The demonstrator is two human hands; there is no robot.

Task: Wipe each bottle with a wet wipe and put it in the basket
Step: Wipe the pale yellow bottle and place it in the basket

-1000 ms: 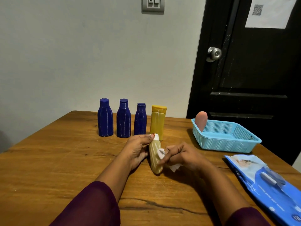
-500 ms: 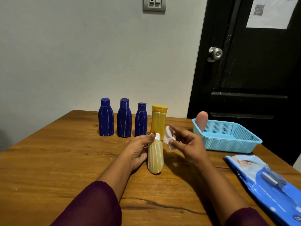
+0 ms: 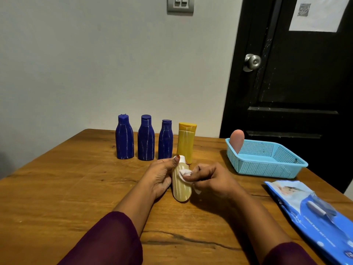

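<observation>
Bench: bare wood at left and lower centre; basket by its right edge, wipe pack lower right. Pale bottle, centre frame: left hand grip curled round it, thumb at cap. Right hand grip pinches wipe against bottle's upper side.

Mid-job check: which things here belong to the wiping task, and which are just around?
In the job: pale bottle being wiped, wet wipe, three blue bottles, standing yellow bottle, basket, pink bottle inside it, wipes pack.
Just about: light switch, doorknob, paper on door.
</observation>
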